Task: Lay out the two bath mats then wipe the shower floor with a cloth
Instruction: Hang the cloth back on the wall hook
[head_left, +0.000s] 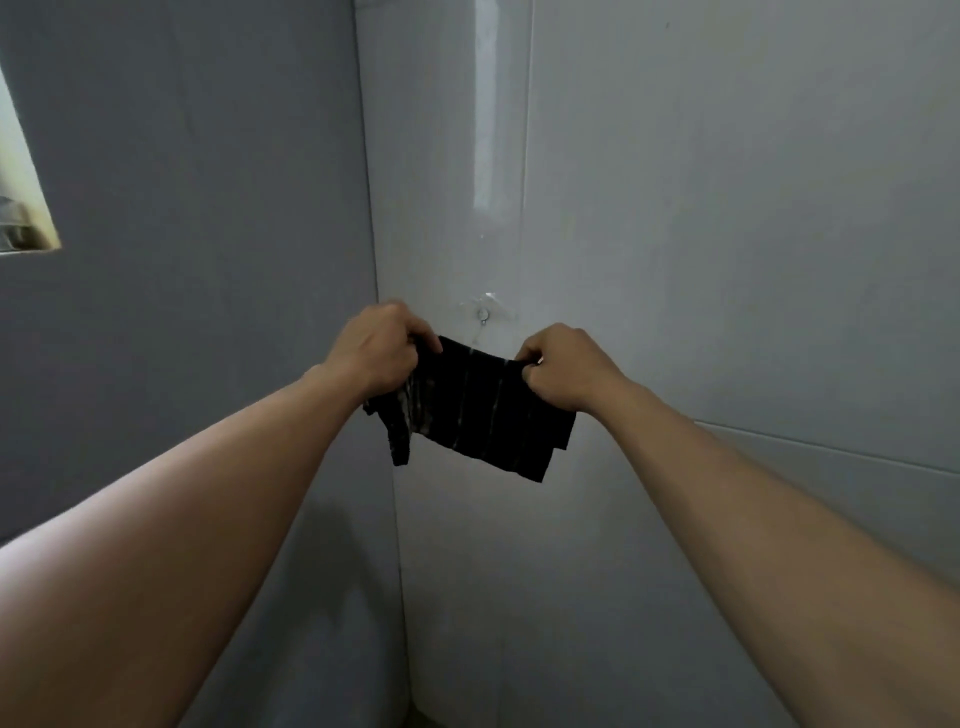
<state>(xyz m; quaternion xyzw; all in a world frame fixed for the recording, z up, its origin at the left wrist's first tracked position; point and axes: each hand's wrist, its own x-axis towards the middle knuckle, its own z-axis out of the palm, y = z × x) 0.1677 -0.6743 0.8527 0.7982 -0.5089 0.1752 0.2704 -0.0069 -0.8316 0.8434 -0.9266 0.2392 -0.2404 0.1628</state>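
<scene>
The head camera looks at a corner where two walls meet. The left wall (182, 208) is grey and dull. The right wall (727, 208) is pale and shiny, with thin lines between big tiles and a bright streak of light on it. A small hook (483, 312) sticks out of the shiny wall, close to the corner. At the far left edge there is an opening (23, 197) in the grey wall, bright inside; what sits in it is too blurry to tell.

Two bare arms reach out in front. A dark cloth (478, 410) with faint pale stripes hangs up in the air between the two hands, in front of the corner and just under the hook. The left hand (376, 348) has its fingers curled tight round the cloth's top left end. The right hand (563, 366) pinches the top right end. The top edge is pulled flat between them, and the bottom hangs loose
</scene>
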